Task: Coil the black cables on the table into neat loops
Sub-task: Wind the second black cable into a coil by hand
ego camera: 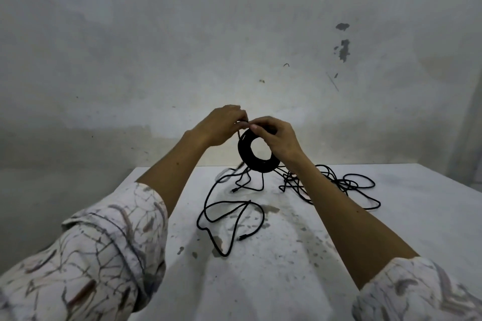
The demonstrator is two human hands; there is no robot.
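A: Starting on the left — what is the left hand (pixel 220 125) doing?

B: It pinches a strand of black cable at the top of the coil (pixel 257 154), fingers curled together on it, probably laying on the next turn.

A: And the coil is held up, off the table (pixel 404 229)?

B: Yes, upright in the air above the far edge, so slack can hang and feed freely. The right hand (pixel 277 139) is clamped on its upper right side, thumb over the bundle, keeping the turns stacked.

A: What's left to wind?

B: Plenty — loose cable (pixel 229 219) sprawls on the table below, with a plug end near the middle, and a tangled heap (pixel 339 185) lies right of the right forearm.
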